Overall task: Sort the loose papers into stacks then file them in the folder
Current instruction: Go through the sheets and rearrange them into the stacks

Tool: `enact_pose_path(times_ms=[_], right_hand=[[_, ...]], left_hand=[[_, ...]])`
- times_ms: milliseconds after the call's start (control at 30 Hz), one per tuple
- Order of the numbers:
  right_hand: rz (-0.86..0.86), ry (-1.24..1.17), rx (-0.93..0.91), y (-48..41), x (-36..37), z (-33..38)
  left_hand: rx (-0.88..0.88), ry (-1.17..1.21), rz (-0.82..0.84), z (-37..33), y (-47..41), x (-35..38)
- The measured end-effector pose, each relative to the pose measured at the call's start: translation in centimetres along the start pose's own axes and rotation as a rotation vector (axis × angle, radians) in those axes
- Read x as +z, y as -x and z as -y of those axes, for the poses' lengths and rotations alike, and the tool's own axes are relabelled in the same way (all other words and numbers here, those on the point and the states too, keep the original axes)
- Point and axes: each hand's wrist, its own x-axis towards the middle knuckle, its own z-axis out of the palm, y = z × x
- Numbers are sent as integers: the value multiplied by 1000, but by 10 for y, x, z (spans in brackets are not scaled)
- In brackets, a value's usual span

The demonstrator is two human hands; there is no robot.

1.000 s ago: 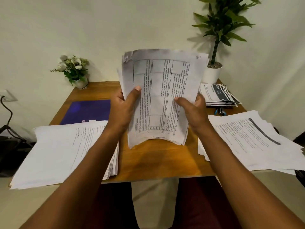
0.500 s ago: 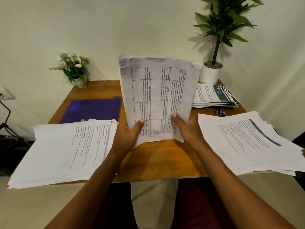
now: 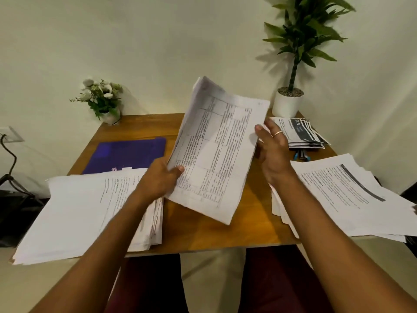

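Note:
My left hand [image 3: 161, 178] grips the lower left edge of a bundle of papers [image 3: 216, 147] printed with a table, held tilted above the middle of the wooden table [image 3: 225, 233]. My right hand [image 3: 274, 147] is beside the bundle's right edge with fingers spread, apparently off the paper. A big paper stack [image 3: 85, 213] lies at the left, overhanging the front edge. Another stack [image 3: 347, 195] lies at the right. A third stack with dark headers [image 3: 297, 132] sits at the back right. The purple folder [image 3: 128, 154] lies shut at the back left, partly under the left stack.
A small flower pot [image 3: 103, 102] stands at the table's back left corner and a tall plant in a white pot [image 3: 288, 102] at the back right. A blue-tipped object [image 3: 301, 154] lies by the back right stack. A cable and wall socket [image 3: 9, 141] are at the left.
The bundle was upright in both hands; it now tilts to the right, held by my left hand alone. My right hand has come off its edge and opened.

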Motion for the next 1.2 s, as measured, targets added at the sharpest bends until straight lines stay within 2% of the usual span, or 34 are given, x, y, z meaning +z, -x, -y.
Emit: enact_pose_path(times_ms=[100,200,267,333,400,500,633,767,867,1033,1200], right_hand=[[-60,51,108,-19,0,19],[124,200,345,-26,-14,27],[265,234,455,-25,-24,26],[300,244,515,-23,-29,20],[242,222,526,-20,-29,10],[97,118,532,-19,-25,-7],[-51,69,506,-14,-8,-30],[-172,60,452,-8,21,-57],[-220,41,419,-8,46,-76],[-239,8,423,-14,90,-105],[-171,7,445,-20,133,-129]], left_hand=[[-85,-166,168,-5,-13,-31],[-82,-277,357,-12,-22,-58],[-77,-337,413,-15,-26,-74],[-85,-274,488,-15,-31,-88],[-168,21,565,-11,-32,-99],[-273,514,430,1,-30,-106],[-373,857,251,22,-20,-98],[-379,1045,247,28,-10,-85],[-387,1081,211,31,-6,-76],[-317,1254,-184,39,-14,-66],[-422,1252,-357,62,-31,-74]])
